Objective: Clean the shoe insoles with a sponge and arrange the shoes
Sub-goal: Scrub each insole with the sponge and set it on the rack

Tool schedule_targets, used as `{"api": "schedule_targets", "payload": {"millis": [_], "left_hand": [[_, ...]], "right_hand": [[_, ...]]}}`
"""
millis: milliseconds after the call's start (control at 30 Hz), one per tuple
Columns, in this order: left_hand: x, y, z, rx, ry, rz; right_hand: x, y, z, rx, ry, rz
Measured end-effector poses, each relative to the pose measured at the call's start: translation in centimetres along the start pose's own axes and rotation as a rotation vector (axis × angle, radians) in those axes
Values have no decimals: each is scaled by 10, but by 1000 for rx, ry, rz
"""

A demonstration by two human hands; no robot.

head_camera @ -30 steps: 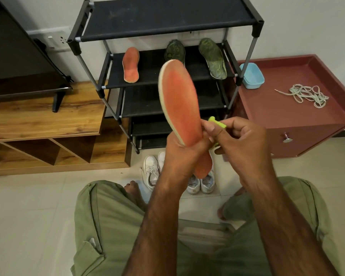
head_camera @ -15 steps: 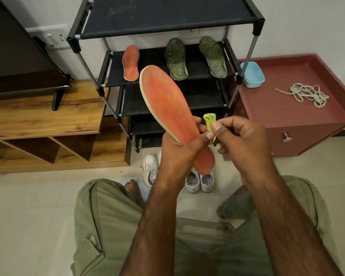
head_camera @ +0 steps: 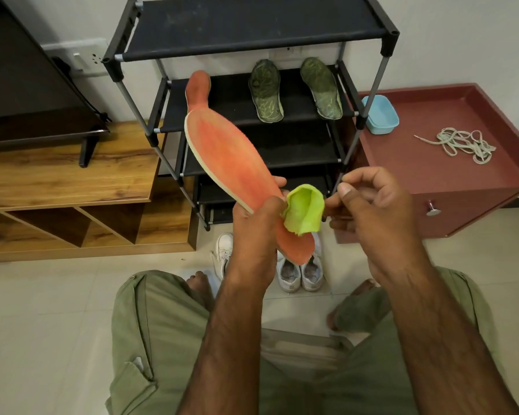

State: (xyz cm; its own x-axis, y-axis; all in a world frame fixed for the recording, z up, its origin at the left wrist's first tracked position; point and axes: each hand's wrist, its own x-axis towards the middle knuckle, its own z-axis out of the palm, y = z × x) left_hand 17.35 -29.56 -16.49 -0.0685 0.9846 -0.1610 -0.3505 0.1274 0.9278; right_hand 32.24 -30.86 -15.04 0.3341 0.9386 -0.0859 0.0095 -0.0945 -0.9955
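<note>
My left hand grips an orange insole near its heel, the toe end slanting up to the left in front of the rack. A thin lime-green sponge lies curled against the insole's heel part. My right hand pinches the sponge's right edge with its fingertips, and my left thumb touches its left edge. A second orange insole and two green insoles lie on the rack's second shelf. White shoes stand on the floor below my hands.
The black shoe rack stands against the wall. To its right, a red cabinet carries a blue tub and a heap of laces. A wooden bench with a TV is on the left. My knees fill the foreground.
The insole has tilted further to the left. The sponge, folded small in my right fingers before, has opened out, and my right hand has shifted right, away from the insole.
</note>
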Motion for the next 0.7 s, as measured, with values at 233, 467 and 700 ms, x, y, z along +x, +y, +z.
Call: {"api": "schedule_targets", "payload": {"millis": [233,467,700], "left_hand": [[-2,1,6,235,-12,103],[2,3,0,272,52,104],[4,8,1,33,135,-6]], "right_hand": [[-9,-4,12,-4,-216,81],[-5,-1,3,-95,-68,41],[-5,-6,3,-39,-46,67]]}}
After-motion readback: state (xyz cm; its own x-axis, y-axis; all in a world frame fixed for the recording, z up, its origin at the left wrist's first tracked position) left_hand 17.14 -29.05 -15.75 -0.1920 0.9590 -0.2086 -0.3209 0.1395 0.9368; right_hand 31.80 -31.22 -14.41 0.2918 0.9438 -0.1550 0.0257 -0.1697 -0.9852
